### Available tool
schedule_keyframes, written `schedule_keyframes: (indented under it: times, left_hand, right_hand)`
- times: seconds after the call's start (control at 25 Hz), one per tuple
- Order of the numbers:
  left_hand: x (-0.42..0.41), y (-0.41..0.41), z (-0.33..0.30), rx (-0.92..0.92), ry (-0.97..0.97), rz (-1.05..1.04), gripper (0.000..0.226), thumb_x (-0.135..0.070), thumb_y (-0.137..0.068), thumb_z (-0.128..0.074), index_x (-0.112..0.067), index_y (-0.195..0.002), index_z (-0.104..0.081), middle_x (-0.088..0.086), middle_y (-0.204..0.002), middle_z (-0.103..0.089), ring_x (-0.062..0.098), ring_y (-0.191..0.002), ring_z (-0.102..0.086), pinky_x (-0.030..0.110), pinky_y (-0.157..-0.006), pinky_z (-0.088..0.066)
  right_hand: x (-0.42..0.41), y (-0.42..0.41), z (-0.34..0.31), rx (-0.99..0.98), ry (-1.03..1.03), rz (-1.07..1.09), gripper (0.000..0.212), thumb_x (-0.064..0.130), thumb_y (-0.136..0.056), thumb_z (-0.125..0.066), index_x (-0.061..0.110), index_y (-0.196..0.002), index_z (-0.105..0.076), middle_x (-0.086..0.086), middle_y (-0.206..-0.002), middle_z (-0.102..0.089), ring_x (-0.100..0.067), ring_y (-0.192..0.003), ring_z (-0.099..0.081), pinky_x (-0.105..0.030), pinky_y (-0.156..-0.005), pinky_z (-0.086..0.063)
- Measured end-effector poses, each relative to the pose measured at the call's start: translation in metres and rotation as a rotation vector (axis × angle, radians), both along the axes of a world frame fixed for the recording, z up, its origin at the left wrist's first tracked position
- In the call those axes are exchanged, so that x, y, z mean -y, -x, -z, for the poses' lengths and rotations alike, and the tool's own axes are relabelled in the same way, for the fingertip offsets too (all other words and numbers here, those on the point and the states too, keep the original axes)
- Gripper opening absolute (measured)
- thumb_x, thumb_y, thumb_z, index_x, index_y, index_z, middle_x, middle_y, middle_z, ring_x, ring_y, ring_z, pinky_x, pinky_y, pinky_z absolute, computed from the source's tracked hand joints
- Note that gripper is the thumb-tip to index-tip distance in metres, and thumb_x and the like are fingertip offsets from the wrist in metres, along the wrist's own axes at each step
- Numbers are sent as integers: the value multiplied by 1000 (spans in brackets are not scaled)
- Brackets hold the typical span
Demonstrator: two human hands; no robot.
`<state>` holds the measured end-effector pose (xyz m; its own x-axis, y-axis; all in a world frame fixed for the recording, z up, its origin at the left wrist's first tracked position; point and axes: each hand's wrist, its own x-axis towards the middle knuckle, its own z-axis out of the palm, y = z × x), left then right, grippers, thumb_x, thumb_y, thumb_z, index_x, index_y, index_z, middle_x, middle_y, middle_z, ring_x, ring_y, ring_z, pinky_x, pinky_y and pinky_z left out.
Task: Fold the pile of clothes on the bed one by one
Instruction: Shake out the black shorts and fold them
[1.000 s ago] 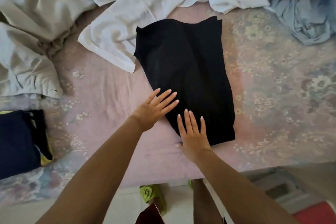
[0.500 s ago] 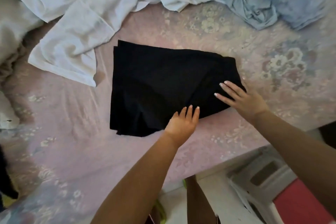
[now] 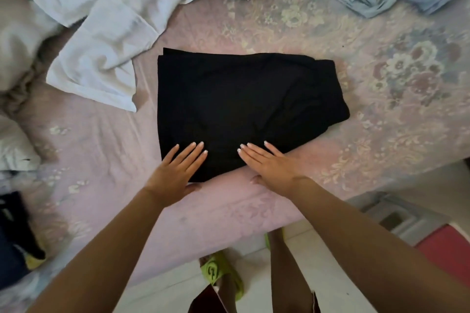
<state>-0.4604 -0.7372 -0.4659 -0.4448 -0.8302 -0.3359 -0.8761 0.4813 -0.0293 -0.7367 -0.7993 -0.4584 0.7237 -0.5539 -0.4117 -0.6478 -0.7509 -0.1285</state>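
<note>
Left hand (image 3: 175, 173) flat, gripping nothing | right hand (image 3: 272, 164) same, both pressing black garment (image 3: 241, 109) near edge | soft, light, limp; likely best pinched at corners

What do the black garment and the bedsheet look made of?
Black garment: looks like a soft matte fabric, probably knit; it lies limp in flat layers with no sheen. The weave is too dark to read. Bedsheet: thin woven-looking cloth, pink with a faded floral print and fine wrinkles; likely cotton or a blend.
</note>
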Motion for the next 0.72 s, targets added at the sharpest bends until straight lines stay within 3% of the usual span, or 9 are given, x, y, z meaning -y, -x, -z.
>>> schedule_keyframes:
  times: [0.08, 0.12, 0.2, 0.28, 0.36, 0.48, 0.6, 0.64, 0.72]
  left_hand:
    - [2, -4, -2, -46, -25, 11, 90, -30, -66, -85, -4, -140, -41, 15, -142, -47, 25, -142, -26, 45, -108, -35]
    - [5, -7, -5, -95, -30, -6, 83, -15, -59, -89, 0, -132, -51, 17, -136, -54, 28, -131, -45, 44, -98, -46]
    - [11, -9, -14, -235, 13, -90, 69, 5, -49, -89, 3, -114, -66, 18, -119, -65, 32, -105, -66, 42, -78, -56]
    - [12, -4, -28, -340, -30, -237, 50, 4, -64, -83, -1, -111, -68, 15, -109, -70, 32, -91, -70, 37, -73, -57]
    - [8, 3, -42, -442, -188, -409, 30, -6, -86, -65, -7, -116, -65, 10, -100, -71, 30, -85, -68, 30, -75, -53]
    - [7, 5, -47, -666, -304, -791, 13, -17, -95, -56, -12, -104, -64, -1, -81, -62, 16, -71, -58, 11, -62, -41]
    - [20, 10, -38, -791, -208, -1266, 17, -24, -91, -62, -11, -102, -60, 2, -94, -62, 19, -90, -59, 21, -76, -45]
    - [22, 16, -34, -787, -157, -1354, 24, -24, -90, -64, -9, -109, -57, 4, -102, -61, 20, -95, -58, 26, -81, -45]
    - [24, 29, -28, -745, -75, -1379, 35, -19, -92, -62, -7, -121, -46, 12, -110, -59, 26, -100, -57, 35, -85, -48]
  right_hand:
    - [-1, 0, 9, 31, 10, 42, 67, 32, -99, -44, 19, -152, -6, 4, -160, -4, -9, -146, -3, -31, -113, 7]
    - [-2, 2, 10, 61, 62, 52, 67, 31, -94, -55, 17, -150, -22, 2, -158, -20, -11, -144, -19, -33, -115, -5]
    - [-1, 5, 17, 123, 188, 112, 62, 26, -73, -80, 14, -130, -58, -2, -137, -55, -16, -125, -53, -40, -106, -37]
    - [2, 6, 23, 245, 282, 217, 38, 14, -67, -81, 12, -104, -72, -5, -112, -69, -21, -103, -66, -39, -99, -43]
    - [8, 6, 18, 433, 286, 406, 10, 16, -78, -65, 10, -83, -71, -5, -84, -71, -25, -80, -69, -36, -96, -34]
    - [16, 5, 3, 528, 180, 701, 20, 28, -82, -63, 8, -78, -68, -4, -59, -63, -26, -59, -61, -29, -86, -30]
    - [27, -8, -5, 371, 153, 850, 29, 34, -84, -68, 8, -95, -60, -6, -65, -60, -28, -67, -56, -32, -83, -31]
    - [30, -13, -5, 293, 180, 875, 33, 36, -83, -69, 9, -98, -58, -7, -72, -61, -28, -74, -57, -36, -86, -33]
    - [31, -23, 2, 201, 429, 807, 42, 34, -74, -77, 11, -102, -57, -8, -89, -62, -28, -87, -57, -43, -87, -41]
